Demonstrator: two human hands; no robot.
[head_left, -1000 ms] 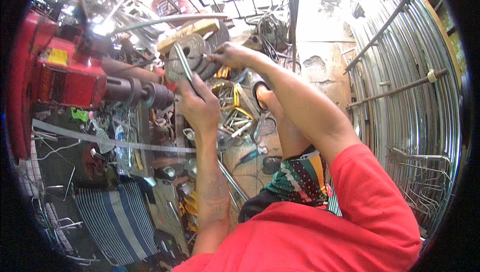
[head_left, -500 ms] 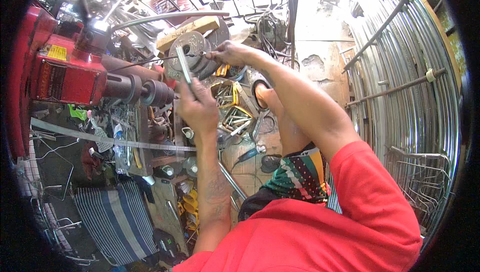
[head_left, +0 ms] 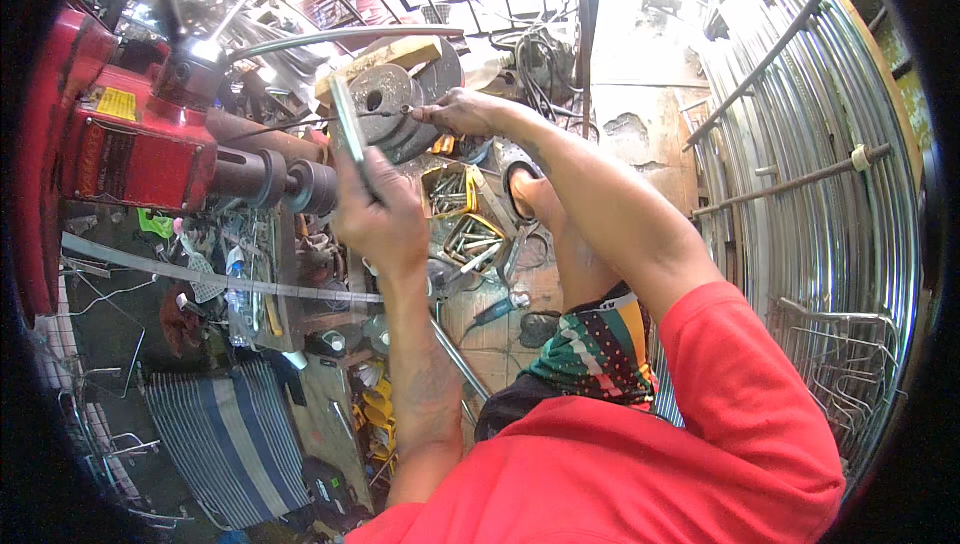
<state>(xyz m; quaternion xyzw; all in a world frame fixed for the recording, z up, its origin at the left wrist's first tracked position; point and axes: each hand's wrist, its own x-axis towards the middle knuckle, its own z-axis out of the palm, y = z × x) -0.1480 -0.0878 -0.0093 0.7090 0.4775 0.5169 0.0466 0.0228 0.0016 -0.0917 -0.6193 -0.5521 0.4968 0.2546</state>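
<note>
My left hand point(head_left: 385, 214) is closed round a short, straight piece of pale metal bar point(head_left: 347, 122), which points away from me and is slightly blurred. Further off, the fingers of my right hand point(head_left: 462, 112) pinch the near end of a thin dark rod point(head_left: 318, 121). That rod runs left toward a red drill press point(head_left: 140, 159). Between and behind my hands lies a round, dusty metal disc point(head_left: 388, 94) with a centre hole. The bar crosses in front of the disc's left side. Close to my left hand is the press's dark, cylindrical chuck point(head_left: 312, 187).
Yellow bins point(head_left: 450, 190) of metal pieces sit on the floor beyond my left forearm. A wooden block point(head_left: 392, 56) lies by the discs. Long metal tubes point(head_left: 800, 134) fill a rack at right. A corded power tool point(head_left: 492, 312) and a striped folding chair point(head_left: 225, 444) lie nearer.
My left hand has shifted a little left and nearer, carrying the metal bar with it and tilting it more. My right hand stays on the rod, nearly unmoved.
</note>
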